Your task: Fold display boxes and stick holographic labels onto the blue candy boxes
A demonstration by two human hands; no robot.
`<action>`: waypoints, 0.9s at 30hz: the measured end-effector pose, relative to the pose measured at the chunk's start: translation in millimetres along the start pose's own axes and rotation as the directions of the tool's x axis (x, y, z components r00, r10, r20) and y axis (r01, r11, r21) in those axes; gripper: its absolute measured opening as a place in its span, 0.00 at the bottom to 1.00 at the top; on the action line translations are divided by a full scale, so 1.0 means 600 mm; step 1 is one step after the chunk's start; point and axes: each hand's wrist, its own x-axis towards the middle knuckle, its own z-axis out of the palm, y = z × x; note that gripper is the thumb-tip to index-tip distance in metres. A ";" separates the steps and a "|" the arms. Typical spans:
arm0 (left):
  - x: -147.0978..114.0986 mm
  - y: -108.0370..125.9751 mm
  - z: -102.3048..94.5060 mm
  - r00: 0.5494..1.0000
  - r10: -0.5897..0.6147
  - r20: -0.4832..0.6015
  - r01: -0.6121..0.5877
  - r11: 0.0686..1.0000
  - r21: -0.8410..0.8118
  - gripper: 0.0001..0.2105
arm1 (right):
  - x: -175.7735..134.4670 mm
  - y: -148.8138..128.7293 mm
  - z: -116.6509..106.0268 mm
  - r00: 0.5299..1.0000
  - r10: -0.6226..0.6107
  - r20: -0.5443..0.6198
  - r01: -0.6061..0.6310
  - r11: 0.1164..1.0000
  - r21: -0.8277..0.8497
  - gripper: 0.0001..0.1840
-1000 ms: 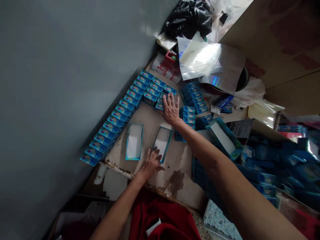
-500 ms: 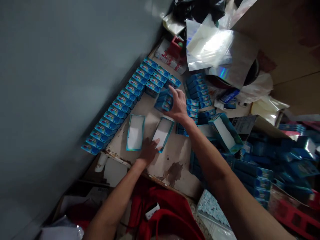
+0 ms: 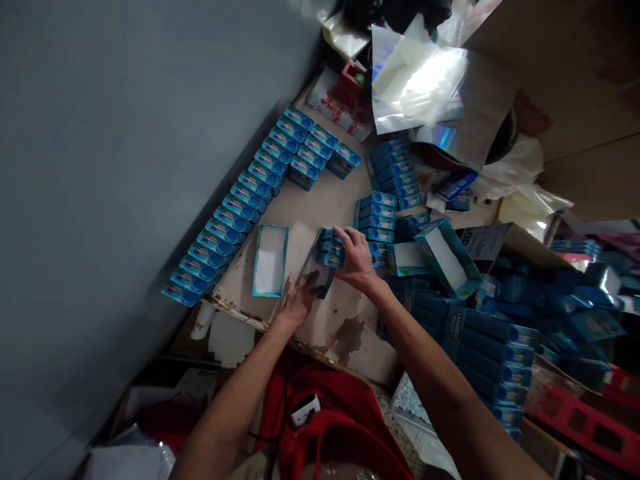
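Observation:
My right hand (image 3: 356, 259) grips a small stack of blue boxes (image 3: 330, 248) by its side, over the far part of a shallow open tray (image 3: 324, 285) with blue edges. Beside the near left edge of that tray is my left hand (image 3: 299, 300), fingers stretched out and apart, seeming to touch it. A second open tray (image 3: 271, 260) with a white inside lies to the left. A long row of upright blue boxes (image 3: 240, 207) runs along the wall, with several more upright boxes (image 3: 313, 159) at its far end.
Stacked blue boxes (image 3: 377, 217) stand right of my right hand. Another open tray (image 3: 447, 257) rests tilted on other boxes. Clear plastic sheets (image 3: 417, 83) lie at the back. The worn table edge (image 3: 240, 313) is close to me, with a red cloth (image 3: 330, 413) below.
My right hand has carried the blue boxes from near the standing boxes toward me, over the tray. My left hand has shifted slightly to the tray's near left edge.

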 end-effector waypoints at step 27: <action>0.008 0.021 0.001 0.977 0.004 -0.214 0.001 1.000 0.024 0.16 | 0.137 -0.023 -0.002 0.992 -0.111 -0.061 0.096 0.973 -0.212 0.58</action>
